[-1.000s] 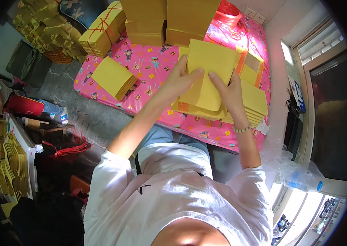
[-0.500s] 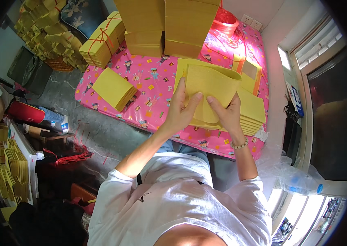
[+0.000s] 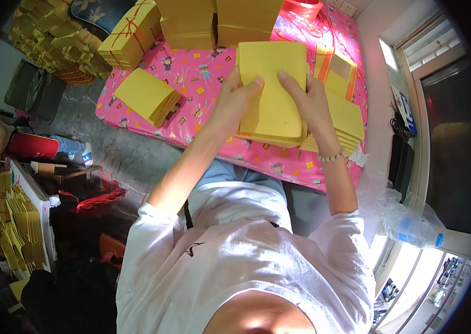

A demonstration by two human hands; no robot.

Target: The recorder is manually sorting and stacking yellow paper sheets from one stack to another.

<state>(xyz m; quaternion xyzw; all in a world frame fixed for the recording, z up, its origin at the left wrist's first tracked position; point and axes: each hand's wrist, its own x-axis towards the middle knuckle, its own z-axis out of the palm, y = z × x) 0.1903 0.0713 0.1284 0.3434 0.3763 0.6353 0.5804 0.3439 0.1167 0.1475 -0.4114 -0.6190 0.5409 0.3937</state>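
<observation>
A folded stack of yellow paper [image 3: 274,106] lies flat between my hands over the pink patterned tablecloth [image 3: 196,94]. My left hand [image 3: 234,99] grips its left edge, thumb on top and fingers curled at the side. On the opposite edge my right hand [image 3: 309,100], with a beaded bracelet at the wrist, holds it in the same way; its lower fingers are partly hidden. Just right of that hand sits a pile of folded yellow paper [image 3: 345,122]. Another small folded yellow stack [image 3: 145,94] rests on the cloth at the left.
Tall yellow stacks [image 3: 246,22] stand at the back, beside a bundle tied with red string [image 3: 131,36]. Red plastic strips [image 3: 316,22] lie at the far right. A person [image 3: 1,136] bends over a side table with yellow bundles [image 3: 21,222]. A plastic bottle [image 3: 419,236] is near the window.
The upper sheet's curved fold has been pressed down flat. Both hands have moved forward with the paper, now turned longer front to back, and the view has shifted slightly.
</observation>
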